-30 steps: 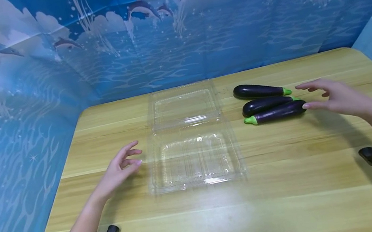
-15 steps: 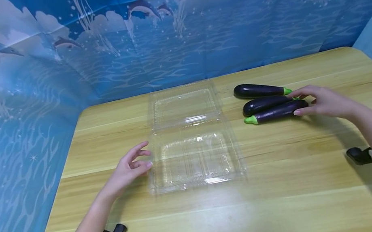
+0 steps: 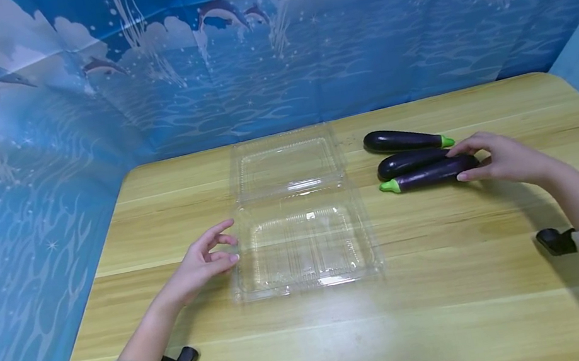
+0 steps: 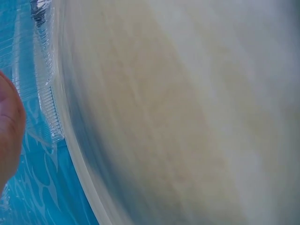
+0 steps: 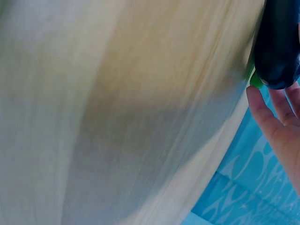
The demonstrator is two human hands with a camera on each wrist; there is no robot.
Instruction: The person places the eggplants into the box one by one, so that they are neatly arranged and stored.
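Three dark purple eggplants lie on the right part of the table. My right hand (image 3: 504,158) grips the stemless end of the nearest eggplant (image 3: 426,175), thumb on its near side and fingers over the far side. Its green stem points left. Against it lies the middle eggplant (image 3: 412,163), its stem end hidden by my fingers. The third eggplant (image 3: 400,141) sits behind, stem to the right. In the right wrist view, fingers (image 5: 265,115) reach under a dark rounded eggplant end (image 5: 276,56). My left hand (image 3: 197,266), fingers loosely bent, is at the left edge of a clear plastic clamshell container (image 3: 308,279).
The container's lid (image 3: 287,165) is folded back flat toward the rear of the wooden table (image 3: 317,348). A blue ocean-print curtain (image 3: 250,85) hangs behind the table and along its sides. Each wrist carries a black camera mount.
My right hand has moved left from beside the eggplants onto the nearest one's end. My left hand has shifted slightly right to the container's edge. During the last half second both hands barely moved.
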